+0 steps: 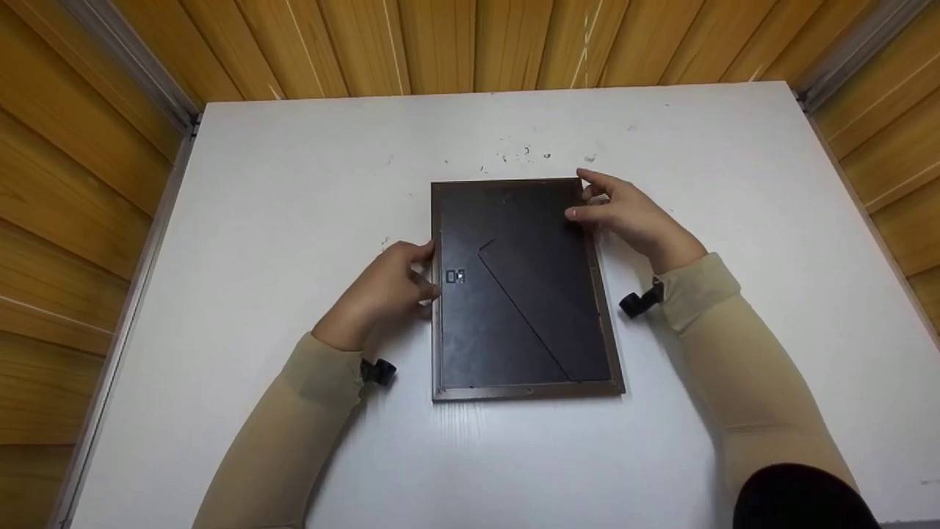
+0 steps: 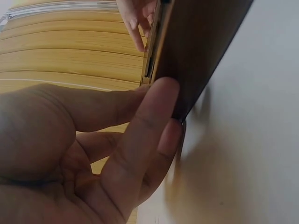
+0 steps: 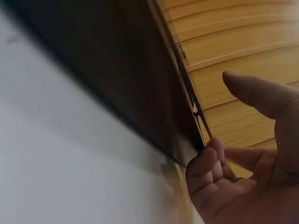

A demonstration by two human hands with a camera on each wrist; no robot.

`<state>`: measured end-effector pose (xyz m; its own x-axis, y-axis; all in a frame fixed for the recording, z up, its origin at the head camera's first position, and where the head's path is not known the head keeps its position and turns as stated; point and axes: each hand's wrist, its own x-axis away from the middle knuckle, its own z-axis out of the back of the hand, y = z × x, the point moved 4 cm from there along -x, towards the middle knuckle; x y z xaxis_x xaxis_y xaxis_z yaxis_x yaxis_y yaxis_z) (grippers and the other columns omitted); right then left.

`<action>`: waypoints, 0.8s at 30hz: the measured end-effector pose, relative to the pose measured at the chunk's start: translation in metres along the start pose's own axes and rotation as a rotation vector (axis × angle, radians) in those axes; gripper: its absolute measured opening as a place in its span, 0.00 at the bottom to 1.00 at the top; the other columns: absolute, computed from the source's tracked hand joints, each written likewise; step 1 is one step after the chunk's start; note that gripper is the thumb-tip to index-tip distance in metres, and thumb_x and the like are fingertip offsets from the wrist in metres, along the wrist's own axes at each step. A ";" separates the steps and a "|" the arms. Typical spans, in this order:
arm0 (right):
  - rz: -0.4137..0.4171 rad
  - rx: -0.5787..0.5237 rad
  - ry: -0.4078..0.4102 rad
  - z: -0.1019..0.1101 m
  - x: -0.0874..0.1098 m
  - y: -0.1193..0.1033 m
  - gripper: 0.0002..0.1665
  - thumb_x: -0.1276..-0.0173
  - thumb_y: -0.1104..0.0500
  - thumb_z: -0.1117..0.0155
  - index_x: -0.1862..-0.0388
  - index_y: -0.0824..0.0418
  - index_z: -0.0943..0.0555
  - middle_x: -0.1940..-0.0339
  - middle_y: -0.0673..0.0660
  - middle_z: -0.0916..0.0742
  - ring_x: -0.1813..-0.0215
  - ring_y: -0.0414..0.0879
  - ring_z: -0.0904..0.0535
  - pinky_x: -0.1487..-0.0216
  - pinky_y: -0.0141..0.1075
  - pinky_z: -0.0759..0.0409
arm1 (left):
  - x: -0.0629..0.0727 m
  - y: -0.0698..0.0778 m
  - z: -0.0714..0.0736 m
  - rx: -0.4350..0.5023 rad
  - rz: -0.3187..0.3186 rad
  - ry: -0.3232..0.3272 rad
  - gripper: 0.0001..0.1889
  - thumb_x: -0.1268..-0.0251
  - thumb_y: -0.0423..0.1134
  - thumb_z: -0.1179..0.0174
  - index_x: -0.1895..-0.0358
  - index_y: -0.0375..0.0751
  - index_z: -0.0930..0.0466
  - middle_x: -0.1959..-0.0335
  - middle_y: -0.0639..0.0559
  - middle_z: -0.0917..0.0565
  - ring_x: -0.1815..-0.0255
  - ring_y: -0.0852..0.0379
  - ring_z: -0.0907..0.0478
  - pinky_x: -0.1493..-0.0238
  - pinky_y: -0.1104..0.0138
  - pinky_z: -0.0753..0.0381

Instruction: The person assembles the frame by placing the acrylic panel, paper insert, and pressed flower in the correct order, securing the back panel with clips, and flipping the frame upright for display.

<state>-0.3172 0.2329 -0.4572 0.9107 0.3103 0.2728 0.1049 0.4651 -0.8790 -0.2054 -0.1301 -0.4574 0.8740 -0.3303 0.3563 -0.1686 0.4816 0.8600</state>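
A dark picture frame [image 1: 527,294] lies face down over the white table, its back board and brown rim toward me. A slanting cut line of the stand flap and a small metal hanger show on the back. My left hand [image 1: 382,286] grips the left edge about halfway up. In the left wrist view, the left fingers [image 2: 140,140] press the frame's side wall, with one fingertip at its lower edge. At the upper right corner is my right hand [image 1: 635,217]. Its thumb stands off the back board in the right wrist view, while curled fingertips [image 3: 205,161] touch the edge.
The white table [image 1: 294,162] has small dark marks and scuffs beyond the frame. Wood-plank walls [image 1: 440,44] stand behind it and at both sides, with metal posts at the back corners. A small black device [image 1: 378,372] sits on each wrist, and a dark round shape covers the lower right.
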 end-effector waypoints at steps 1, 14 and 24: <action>-0.017 -0.024 0.006 -0.001 -0.002 0.003 0.55 0.23 0.57 0.23 0.05 0.56 0.40 0.38 0.52 0.27 0.46 0.40 0.25 0.48 0.29 0.22 | 0.001 -0.001 -0.002 0.005 0.003 -0.001 0.45 0.26 0.21 0.32 0.10 0.33 0.42 0.17 0.33 0.31 0.57 0.53 0.10 0.53 0.62 0.04; 0.015 0.117 0.056 -0.005 -0.006 0.006 0.55 0.29 0.60 0.18 0.08 0.55 0.34 0.33 0.62 0.22 0.49 0.42 0.25 0.50 0.26 0.24 | -0.001 -0.001 -0.001 0.039 0.013 0.011 0.44 0.26 0.21 0.31 0.10 0.34 0.40 0.19 0.34 0.30 0.48 0.49 0.11 0.54 0.62 0.04; 0.049 0.209 0.038 -0.008 -0.008 0.004 0.56 0.29 0.61 0.18 0.07 0.57 0.36 0.31 0.66 0.22 0.39 0.52 0.25 0.37 0.37 0.23 | 0.000 -0.003 0.001 0.077 0.018 -0.021 0.45 0.25 0.21 0.33 0.09 0.35 0.42 0.18 0.33 0.33 0.65 0.54 0.09 0.56 0.60 0.03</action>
<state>-0.3209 0.2263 -0.4662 0.9273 0.3077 0.2132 -0.0218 0.6130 -0.7898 -0.2054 -0.1318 -0.4597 0.8611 -0.3391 0.3789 -0.2194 0.4244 0.8785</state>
